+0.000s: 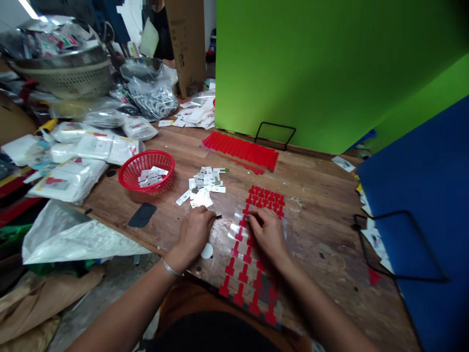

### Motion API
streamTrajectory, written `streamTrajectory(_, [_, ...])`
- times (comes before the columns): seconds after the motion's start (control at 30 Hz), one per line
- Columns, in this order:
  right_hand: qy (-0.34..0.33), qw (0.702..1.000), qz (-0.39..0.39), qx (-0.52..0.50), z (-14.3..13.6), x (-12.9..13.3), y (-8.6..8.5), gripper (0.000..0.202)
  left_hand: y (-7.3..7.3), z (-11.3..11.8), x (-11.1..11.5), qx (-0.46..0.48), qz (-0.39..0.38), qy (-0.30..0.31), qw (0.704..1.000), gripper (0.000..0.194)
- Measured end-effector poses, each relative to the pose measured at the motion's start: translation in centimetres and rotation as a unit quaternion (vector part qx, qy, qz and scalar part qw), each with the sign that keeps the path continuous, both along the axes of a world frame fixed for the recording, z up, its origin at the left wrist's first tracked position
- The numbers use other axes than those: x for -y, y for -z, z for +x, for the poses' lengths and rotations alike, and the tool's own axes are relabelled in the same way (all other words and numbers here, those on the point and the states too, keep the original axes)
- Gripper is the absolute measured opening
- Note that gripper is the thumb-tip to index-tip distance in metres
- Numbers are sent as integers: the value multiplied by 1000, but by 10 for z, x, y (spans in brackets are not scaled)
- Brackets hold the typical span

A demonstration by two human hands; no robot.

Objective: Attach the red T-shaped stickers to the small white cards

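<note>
My left hand (196, 230) is closed, with a small dark strip (219, 216) showing at its fingertips. My right hand (269, 232) is bent over a clear sheet with rows of red T-shaped stickers (239, 293), its thumb and fingers pinched together near one sticker. Whatever lies between those fingertips is too small to make out. Part of the sheet is hidden under the right hand and forearm. Just beyond my left hand lies a loose pile of small white and grey printed tags (207, 183). A white round piece (207, 251) rests beside my left wrist.
A red plastic basket (125, 180) holding more tags stands at the left. Red sheets (242, 150) are stacked at the back, before a green panel (311, 63). Packed plastic bags (73, 181) crowd the left side. A blue panel with a black wire handle (406, 244) borders the right.
</note>
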State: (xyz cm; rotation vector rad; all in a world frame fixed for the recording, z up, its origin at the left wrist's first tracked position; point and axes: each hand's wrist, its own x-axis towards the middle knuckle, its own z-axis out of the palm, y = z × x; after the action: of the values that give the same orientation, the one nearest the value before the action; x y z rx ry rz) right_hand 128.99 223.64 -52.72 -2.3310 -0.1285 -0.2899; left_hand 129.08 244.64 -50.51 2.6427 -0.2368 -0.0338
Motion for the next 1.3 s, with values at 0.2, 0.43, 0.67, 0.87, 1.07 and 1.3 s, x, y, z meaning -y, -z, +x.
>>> streamTrajectory(0.2, [68, 996, -33, -47, 46, 22, 0, 13, 2, 19, 8, -26, -150, -17, 988, 15])
streamTrajectory(0.43, [80, 988, -78, -108, 77, 23, 1, 14, -2, 58, 62, -295, -530, -89, 790, 9])
streamTrajectory(0.67, [72, 989, -82, -96, 77, 23, 1, 12, 2, 84, 91, -289, -549, -106, 777, 4])
streamTrajectory(0.87, [72, 996, -38, -23, 64, 18, 11, 13, 15, 91, 95, -279, -547, -103, 782, 5])
streamTrajectory(1.07, [87, 995, 53, 20, 61, 20, 14, 9, 23, 95, 94, -281, -538, -95, 789, 4])
streamTrajectory(1.3, [117, 971, 208, 10, 50, 35, 11, 13, 25, 97, 93, -273, -553, -96, 782, 6])
